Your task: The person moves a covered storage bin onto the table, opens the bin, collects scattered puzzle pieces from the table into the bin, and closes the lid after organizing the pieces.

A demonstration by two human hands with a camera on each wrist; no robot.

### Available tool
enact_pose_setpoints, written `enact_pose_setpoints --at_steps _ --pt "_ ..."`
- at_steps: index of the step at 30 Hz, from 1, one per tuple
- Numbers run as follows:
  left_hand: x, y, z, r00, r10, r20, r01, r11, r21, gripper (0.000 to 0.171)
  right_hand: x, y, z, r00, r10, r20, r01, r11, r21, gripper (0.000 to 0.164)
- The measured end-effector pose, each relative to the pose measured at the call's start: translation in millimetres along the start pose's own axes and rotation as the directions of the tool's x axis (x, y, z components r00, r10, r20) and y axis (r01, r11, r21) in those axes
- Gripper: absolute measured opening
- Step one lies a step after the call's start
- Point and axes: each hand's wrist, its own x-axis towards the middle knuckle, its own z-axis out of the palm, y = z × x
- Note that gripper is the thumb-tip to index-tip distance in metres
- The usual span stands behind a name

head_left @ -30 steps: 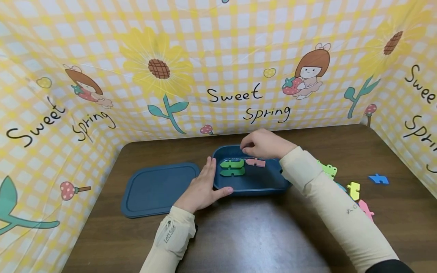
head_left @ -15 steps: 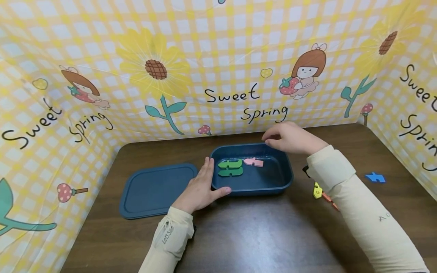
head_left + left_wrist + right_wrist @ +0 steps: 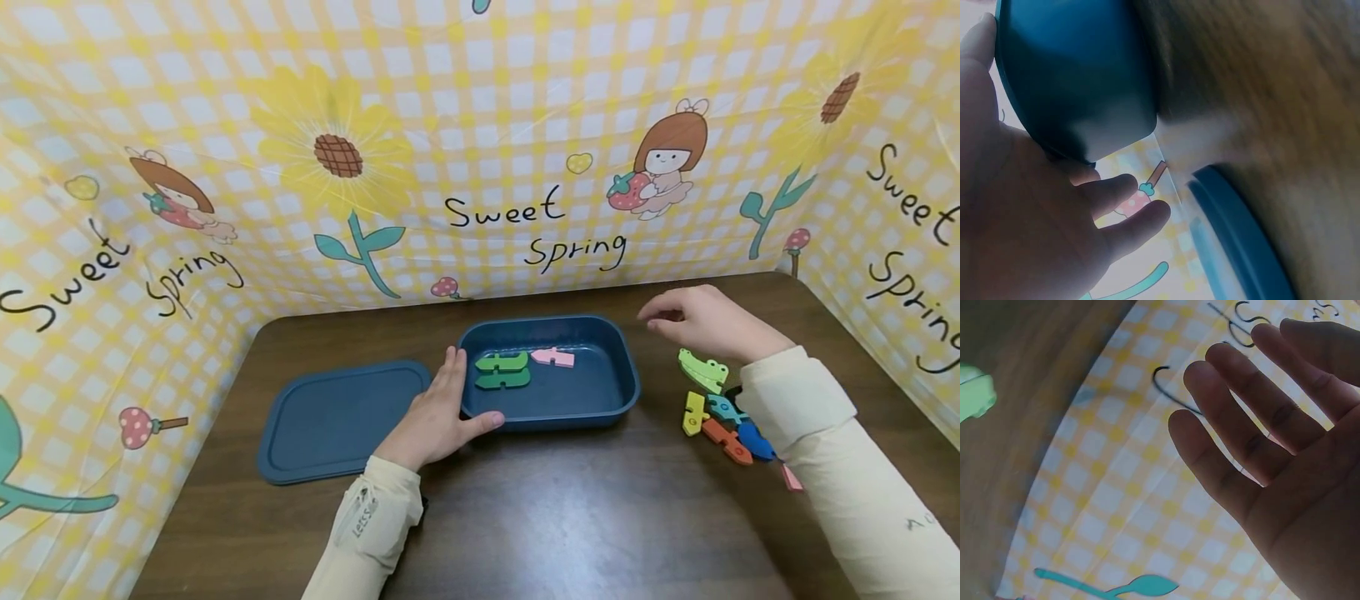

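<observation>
My left hand (image 3: 435, 417) rests against the left end of a dark blue box (image 3: 555, 408), its fingers along the wall and its thumb at the front rim. Inside the box lie a light green piece (image 3: 502, 362), a dark green piece (image 3: 504, 380) and a pink piece (image 3: 553, 357), all flat and notched. My right hand (image 3: 705, 321) is over the table right of the box, fingers loosely bent. The right wrist view shows nothing in that hand. Nearest to it is a light green crocodile-shaped piece (image 3: 703, 372).
Below the crocodile lie yellow (image 3: 694, 414), teal (image 3: 724, 407), orange (image 3: 727, 442) and blue (image 3: 754, 440) pieces, with a pink one (image 3: 791, 477) partly behind the right sleeve. A blue lid (image 3: 345, 421) lies flat left of the box. Patterned cloth (image 3: 510, 150) stands behind the table.
My right hand has moved right, from over the box's back rim to above the table beside the loose pieces. My left hand stays at the box's left end.
</observation>
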Motion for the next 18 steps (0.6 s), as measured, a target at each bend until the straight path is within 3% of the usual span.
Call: enact_pose_setpoints --at_steps 9,18 --pt "-0.6 -0.4 0.4 1.000 0.005 -0.008 -0.005 1.000 -0.001 0.110 -22 30 13 0.998 -0.047 0.029 0.048 0.998 -0.033 0.021" --pt "-0.1 -1.2 0.7 1.000 0.006 -0.012 -0.006 1.000 -0.004 0.110 -39 60 44 0.976 -0.026 0.214 0.035 0.999 -0.036 0.022"
